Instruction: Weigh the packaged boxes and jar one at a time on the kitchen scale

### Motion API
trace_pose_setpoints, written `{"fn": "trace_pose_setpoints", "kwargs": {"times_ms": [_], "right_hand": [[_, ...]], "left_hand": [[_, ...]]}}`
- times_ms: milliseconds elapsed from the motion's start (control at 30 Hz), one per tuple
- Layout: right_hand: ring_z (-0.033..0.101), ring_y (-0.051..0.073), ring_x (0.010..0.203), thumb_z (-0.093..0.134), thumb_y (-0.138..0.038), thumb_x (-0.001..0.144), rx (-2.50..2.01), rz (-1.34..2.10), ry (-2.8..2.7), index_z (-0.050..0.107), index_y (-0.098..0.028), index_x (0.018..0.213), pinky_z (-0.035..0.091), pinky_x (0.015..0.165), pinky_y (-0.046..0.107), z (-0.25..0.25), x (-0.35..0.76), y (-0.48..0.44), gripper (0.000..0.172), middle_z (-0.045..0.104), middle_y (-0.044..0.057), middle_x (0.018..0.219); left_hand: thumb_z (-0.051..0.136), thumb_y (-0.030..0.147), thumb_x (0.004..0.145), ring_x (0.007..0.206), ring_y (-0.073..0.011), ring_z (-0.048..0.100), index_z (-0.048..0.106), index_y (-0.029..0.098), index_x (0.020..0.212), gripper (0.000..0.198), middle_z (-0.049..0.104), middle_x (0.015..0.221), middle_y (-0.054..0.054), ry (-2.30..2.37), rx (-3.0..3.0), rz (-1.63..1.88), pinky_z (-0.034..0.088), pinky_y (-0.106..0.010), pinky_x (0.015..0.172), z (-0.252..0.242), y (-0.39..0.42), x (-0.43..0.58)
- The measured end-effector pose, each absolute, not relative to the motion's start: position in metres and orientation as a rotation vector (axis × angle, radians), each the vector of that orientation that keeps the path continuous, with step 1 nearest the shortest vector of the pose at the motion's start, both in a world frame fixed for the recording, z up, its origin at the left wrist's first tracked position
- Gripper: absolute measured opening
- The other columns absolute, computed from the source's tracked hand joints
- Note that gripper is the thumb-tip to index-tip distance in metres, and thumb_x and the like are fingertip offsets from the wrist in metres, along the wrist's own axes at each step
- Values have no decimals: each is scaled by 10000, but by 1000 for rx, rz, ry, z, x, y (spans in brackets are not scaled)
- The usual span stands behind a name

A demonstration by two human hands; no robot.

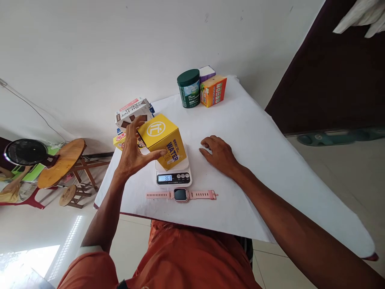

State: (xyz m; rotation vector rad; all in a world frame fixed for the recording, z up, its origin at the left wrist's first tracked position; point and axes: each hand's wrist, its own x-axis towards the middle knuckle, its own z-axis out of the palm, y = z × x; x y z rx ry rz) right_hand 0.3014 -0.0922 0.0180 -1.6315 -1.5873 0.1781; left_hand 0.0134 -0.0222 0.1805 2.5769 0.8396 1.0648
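Observation:
My left hand grips a yellow box marked WATER, thumb on its front face and fingers on its left side. The box rests tilted on a small white kitchen scale whose display reads 363. To the right of the scale, my right hand lies on the white table with fingers loosely curled and nothing in it. A pink smartwatch lies flat just in front of the scale.
Behind the yellow box are a white and brown box and a yellow packet. At the table's far end stand a green canister, an orange box and a purple-topped box. A wooden stool and a fan are at left.

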Motion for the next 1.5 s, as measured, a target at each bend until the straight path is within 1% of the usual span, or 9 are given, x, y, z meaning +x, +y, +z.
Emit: {"fn": "trace_pose_setpoints", "kwargs": {"times_ms": [200, 367, 500, 567, 700, 867, 1100, 1300, 1500], "right_hand": [[634, 270, 900, 610, -203, 897, -1621, 146, -1587, 627, -233, 957, 502, 824, 409, 14, 302, -90, 70, 692, 92, 968], [616, 267, 914, 604, -213, 917, -1626, 143, -1594, 634, -238, 971, 505, 834, 404, 15, 301, -89, 67, 681, 88, 966], [618, 269, 930, 609, -194, 919, -1650, 133, -1612, 650, -232, 989, 508, 852, 407, 18, 300, -89, 90, 681, 92, 992], [622, 268, 946, 604, -184, 929, -1659, 125, -1625, 655, -227, 997, 510, 866, 402, 19, 300, -89, 95, 683, 97, 1010], [632, 262, 982, 609, -162, 934, -1688, 116, -1626, 651, -219, 992, 517, 888, 383, 21, 299, -88, 91, 691, 106, 1037], [646, 242, 991, 644, -138, 927, -1711, 100, -1621, 633, -222, 972, 523, 911, 365, 23, 297, -88, 95, 697, 91, 1033], [664, 252, 985, 655, -118, 931, -1716, 76, -1633, 592, -251, 935, 549, 890, 381, 26, 294, -89, 146, 700, 77, 1015], [654, 270, 977, 632, -114, 935, -1695, 55, -1650, 583, -264, 932, 552, 862, 396, 24, 294, -91, 158, 703, 87, 1026], [645, 265, 954, 597, -123, 924, -1658, 29, -1654, 576, -254, 935, 537, 868, 397, 18, 297, -90, 133, 688, 85, 991]], "left_hand": [[862, 774, 721, 1372, -375, 573, 309, 352, 1658, 1167, 498, 1579, -159, 908, 2670, 1050, 551, -567, 1070, 200, -32, 12], [877, 682, 751, 1278, -361, 645, 479, 296, 1546, 969, 655, 1405, -137, 1065, 2645, 880, 591, -564, 999, 208, -30, 20], [897, 625, 719, 1163, -334, 686, 597, 246, 1406, 840, 691, 1341, -136, 1099, 2506, 890, 640, -463, 807, 214, -18, 34], [892, 598, 721, 1121, -312, 693, 621, 235, 1350, 775, 693, 1319, -128, 1084, 2464, 914, 632, -425, 767, 220, -6, 47], [871, 553, 750, 1126, -296, 671, 611, 235, 1291, 680, 673, 1296, -115, 1050, 2494, 980, 610, -443, 847, 229, 36, 89], [935, 534, 681, 1163, -320, 627, 576, 218, 1225, 725, 635, 1244, -134, 1065, 2549, 892, 542, -511, 1015, 219, 99, 161], [976, 471, 630, 1184, -335, 604, 555, 230, 1176, 731, 593, 1240, -130, 1059, 2484, 760, 519, -538, 1047, 197, 151, 219], [954, 403, 638, 1247, -339, 606, 597, 187, 1281, 766, 527, 1380, -175, 893, 2334, 705, 575, -513, 1013, 186, 177, 229], [982, 477, 632, 1413, -422, 502, 486, 178, 1487, 1033, 423, 1531, -238, 882, 2434, 805, 564, -571, 1063, 186, 142, 213]]}}
